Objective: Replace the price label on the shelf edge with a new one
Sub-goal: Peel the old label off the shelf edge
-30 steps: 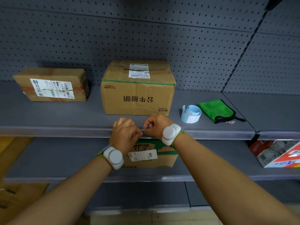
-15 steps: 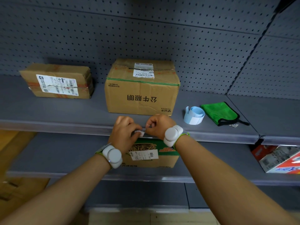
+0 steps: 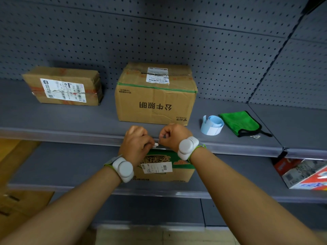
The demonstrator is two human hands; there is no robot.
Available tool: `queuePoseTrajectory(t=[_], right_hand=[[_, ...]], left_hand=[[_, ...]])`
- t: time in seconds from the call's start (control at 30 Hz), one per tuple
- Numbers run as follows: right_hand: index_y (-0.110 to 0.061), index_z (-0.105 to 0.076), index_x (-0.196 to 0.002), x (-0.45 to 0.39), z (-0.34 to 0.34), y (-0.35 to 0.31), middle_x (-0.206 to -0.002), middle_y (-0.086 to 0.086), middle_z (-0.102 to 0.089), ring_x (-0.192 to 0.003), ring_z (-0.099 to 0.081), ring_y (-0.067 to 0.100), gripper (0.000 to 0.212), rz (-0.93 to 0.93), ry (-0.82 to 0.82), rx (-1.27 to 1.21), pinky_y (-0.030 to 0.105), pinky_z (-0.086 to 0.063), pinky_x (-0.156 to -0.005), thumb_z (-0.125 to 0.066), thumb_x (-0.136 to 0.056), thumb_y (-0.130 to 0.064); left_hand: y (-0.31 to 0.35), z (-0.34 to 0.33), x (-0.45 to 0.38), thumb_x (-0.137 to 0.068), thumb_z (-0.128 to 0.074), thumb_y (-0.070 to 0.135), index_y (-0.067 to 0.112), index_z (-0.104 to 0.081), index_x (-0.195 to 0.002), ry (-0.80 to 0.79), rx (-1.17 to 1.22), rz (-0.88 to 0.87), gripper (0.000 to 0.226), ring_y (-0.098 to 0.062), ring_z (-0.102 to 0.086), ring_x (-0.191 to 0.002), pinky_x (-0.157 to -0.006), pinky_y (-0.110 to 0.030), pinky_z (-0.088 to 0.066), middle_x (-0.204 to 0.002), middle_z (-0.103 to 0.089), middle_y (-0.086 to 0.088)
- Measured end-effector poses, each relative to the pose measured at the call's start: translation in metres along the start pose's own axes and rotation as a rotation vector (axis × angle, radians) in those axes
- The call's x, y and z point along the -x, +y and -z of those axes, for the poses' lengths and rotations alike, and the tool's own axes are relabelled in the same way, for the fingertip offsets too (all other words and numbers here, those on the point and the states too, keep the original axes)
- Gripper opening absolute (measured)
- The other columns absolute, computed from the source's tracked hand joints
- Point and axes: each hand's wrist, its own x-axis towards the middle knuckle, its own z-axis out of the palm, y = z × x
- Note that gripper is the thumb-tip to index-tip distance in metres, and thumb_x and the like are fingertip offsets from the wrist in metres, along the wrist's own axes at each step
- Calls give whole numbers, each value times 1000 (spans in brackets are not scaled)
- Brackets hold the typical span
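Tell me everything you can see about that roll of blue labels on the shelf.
The roll of labels is a loosely coiled strip of pale blue backing paper carrying white rectangular labels on its outer face. It stands on its edge on the grey upper shelf, its loose end sticking up at the left. It sits just left of the green cloth, right of the big cardboard box. Neither hand touches it.

Head-worn view, looking forward and down, close to shelf edge [image 3: 70, 137]

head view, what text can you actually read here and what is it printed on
"公牛照明", printed upside down: front of the middle cardboard box.
Shipping labels on the middle box, the left box and the green lower-shelf carton: too small to read.
Small white label between the hands: unreadable.
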Motion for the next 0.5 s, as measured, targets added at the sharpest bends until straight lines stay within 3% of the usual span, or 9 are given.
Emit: queuePoseTrajectory(t=[0.27, 0.4, 0.5], right_hand=[[-23, -70, -77, 0, 1, 1, -71, -13, -51, -69, -54, 13, 1, 11, 8, 4, 29, -50, -65, -70, -76, -22], [-23, -70, -76, 0, -2, 3, -70, -14, -49, -69, -54, 13, 1, 15, 34, 4, 28, -49, -64, -70, -76, -23], [-22, -71, -78, 0, -2, 5, -72, -13, -51, -70, -56, 14, 3, 10, 29, -2, 28, -49, -65, -71, -76, -25]], left_hand=[[-3, 4, 3, -73, -75, 18, 13, -70, -70, 0, 26, -31, 7, -20, -42, -83, -69, -28, -34, -76, -55, -4], [1, 7, 5, -70, -77, 22, 12, -66, -77, 20, 37, 43, 17, -18, -41, -87, -74, -21, -30, -82, -58, -4], [2, 4, 2, -72, -74, 25, 16, -68, -80, 0, 10, 19, 14, -18, -41, -87, -73, -28, -34, -82, -56, -2]])
